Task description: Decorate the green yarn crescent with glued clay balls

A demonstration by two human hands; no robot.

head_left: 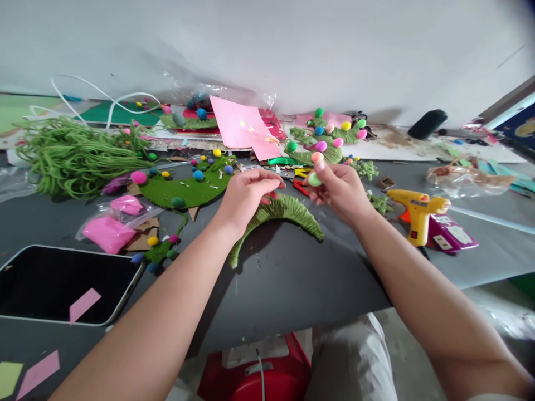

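Between the thumb and fingers of my right hand [340, 189] are a peach pom-pom [317, 157] and a light green pom-pom [314, 179]. My left hand [242, 200] hovers across from it, fingers curled together towards the thumb; whether anything small is in them is hidden. Below both hands lies a crescent wrapped in green yarn [288, 209], its tips pointing towards me; my left hand covers part of its left side. Left of that hand rests a green felt crescent [179, 190] with several coloured pom-poms on and around it.
A yellow glue gun [418, 211] stands at right beside a purple packet [453, 233]. Green yarn [79, 153] is heaped at left, behind pink bags [111, 231] and a tablet-like black screen [62, 284]. Pliers [301, 186] and pom-pom-covered green pieces [334, 150] lie behind my hands.
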